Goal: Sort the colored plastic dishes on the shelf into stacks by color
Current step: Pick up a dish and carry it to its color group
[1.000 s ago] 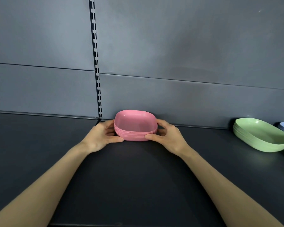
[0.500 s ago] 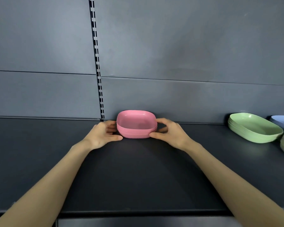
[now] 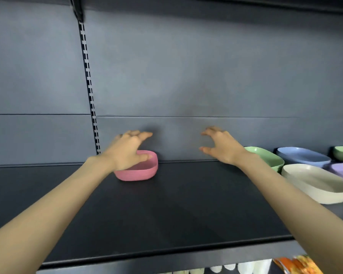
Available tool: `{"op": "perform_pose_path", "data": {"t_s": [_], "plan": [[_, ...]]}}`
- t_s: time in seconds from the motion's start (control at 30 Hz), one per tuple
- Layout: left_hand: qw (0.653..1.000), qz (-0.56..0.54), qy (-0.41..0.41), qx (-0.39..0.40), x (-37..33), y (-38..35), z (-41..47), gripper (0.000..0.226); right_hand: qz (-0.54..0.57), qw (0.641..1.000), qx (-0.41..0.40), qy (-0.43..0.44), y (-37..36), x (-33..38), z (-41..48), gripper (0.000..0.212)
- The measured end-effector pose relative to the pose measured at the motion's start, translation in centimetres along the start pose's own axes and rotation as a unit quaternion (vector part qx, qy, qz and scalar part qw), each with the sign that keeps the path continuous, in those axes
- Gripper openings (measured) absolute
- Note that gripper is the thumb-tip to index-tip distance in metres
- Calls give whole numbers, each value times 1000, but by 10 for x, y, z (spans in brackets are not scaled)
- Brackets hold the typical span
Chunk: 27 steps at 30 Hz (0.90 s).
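Pink stack point(image 3: 145, 173) resting on the shelf point(image 3: 186, 204); left hand point(image 3: 127, 151) apparently just above it (blurred), right hand point(image 3: 222, 145) to its right, fingers point(image 3: 143, 134) spread and empty, next due for the dishes point(image 3: 315, 184) farther right.

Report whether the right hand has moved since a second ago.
Yes. The right hand has left the pink stack and shifted right toward the green dishes.

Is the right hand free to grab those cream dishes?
Probably yes: the right hand is empty and spread open, and the cream dishes lie uncovered close to its right, with nothing on top.
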<state>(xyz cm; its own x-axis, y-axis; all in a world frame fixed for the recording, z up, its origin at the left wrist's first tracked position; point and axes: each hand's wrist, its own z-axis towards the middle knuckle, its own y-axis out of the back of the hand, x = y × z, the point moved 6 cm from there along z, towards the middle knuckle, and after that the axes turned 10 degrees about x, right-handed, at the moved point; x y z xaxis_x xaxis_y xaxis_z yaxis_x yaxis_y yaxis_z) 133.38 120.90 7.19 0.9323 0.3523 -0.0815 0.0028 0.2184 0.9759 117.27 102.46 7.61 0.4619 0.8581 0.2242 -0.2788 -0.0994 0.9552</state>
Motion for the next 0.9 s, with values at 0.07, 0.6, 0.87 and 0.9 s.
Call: {"op": "perform_pose_path", "data": {"t_s": [0.07,0.6,0.87,0.9], "plan": [[999,34,-16,-23,-38,11,5,72,-16,1000,-12,-5,18,-21,-18,55],[997,29,-31,-67,-321,-30,17,71,-79,996,-9,-36,89,-228,-184,56],[997,22,-49,-56,-372,-50,47,72,-49,998,-1,-42,86,-290,-197,59],[997,22,-51,-51,-375,-55,51,72,-46,998,2,-44,83,-295,-196,59]]}}
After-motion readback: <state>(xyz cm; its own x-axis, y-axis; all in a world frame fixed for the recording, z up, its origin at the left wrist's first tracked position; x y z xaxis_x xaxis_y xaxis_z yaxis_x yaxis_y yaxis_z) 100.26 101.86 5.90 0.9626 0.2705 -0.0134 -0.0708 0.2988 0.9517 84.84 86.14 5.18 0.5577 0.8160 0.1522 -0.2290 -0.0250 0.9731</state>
